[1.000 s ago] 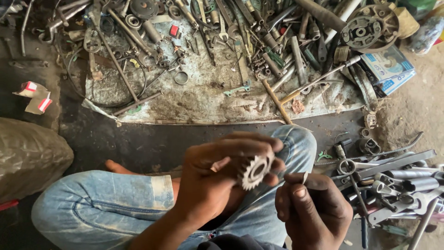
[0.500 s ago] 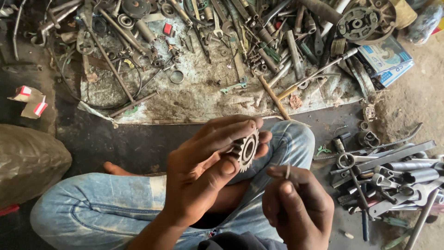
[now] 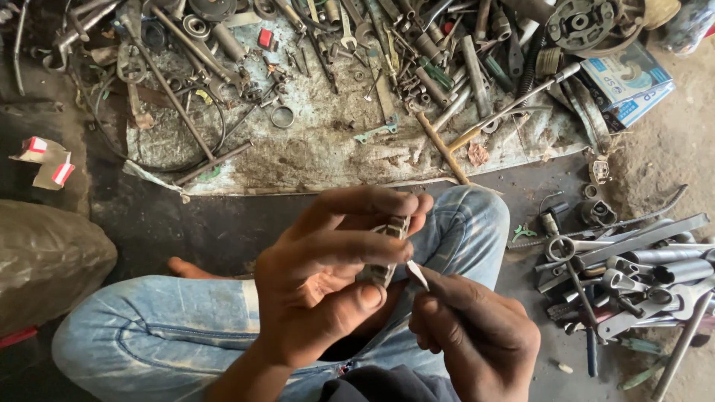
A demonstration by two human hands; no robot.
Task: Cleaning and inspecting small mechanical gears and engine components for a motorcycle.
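Left hand (image 3: 328, 286): fingers and thumb clamped around a toothed metal gear (image 3: 389, 249), held edge-on above the knees.
Right hand (image 3: 477, 335): fingertips pinched on a thin metal pick (image 3: 418, 275), its tip just beside the gear's lower edge.
Lap: blue jeans (image 3: 171, 335) under both hands.
Ahead: dirty sheet (image 3: 335, 149) strewn with tools.
Right side: pile of wrenches (image 3: 633, 275) on the ground.

The left hand (image 3: 328, 286) is raised above the lap, fingers curled and thumb pressed inward in a closed grasp. The right hand (image 3: 477, 339) sits lower, just beside it, fingertips apparently pinched together, though the grip is partly hidden.
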